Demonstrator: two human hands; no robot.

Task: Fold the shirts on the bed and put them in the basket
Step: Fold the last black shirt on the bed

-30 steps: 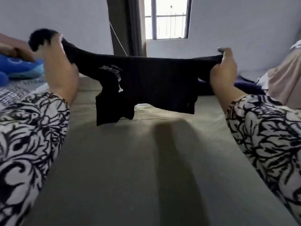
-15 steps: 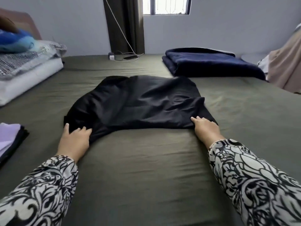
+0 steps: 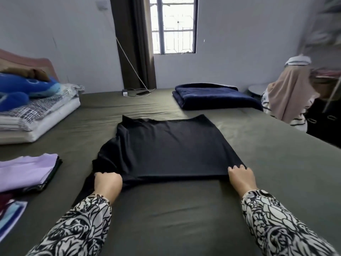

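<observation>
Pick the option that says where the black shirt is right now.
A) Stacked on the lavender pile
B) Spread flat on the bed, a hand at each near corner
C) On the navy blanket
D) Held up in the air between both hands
B: the black shirt lies flat on the bed, with the left hand and the right hand gripping its near corners.

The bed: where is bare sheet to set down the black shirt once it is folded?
Bare olive sheet lies between the sleeves, in front of the black shirt, and on its right up to the bed edge. A strip is free between the shirt and the folded navy blanket. The left is crowded: the lilac folded stack, the pillows.
</observation>
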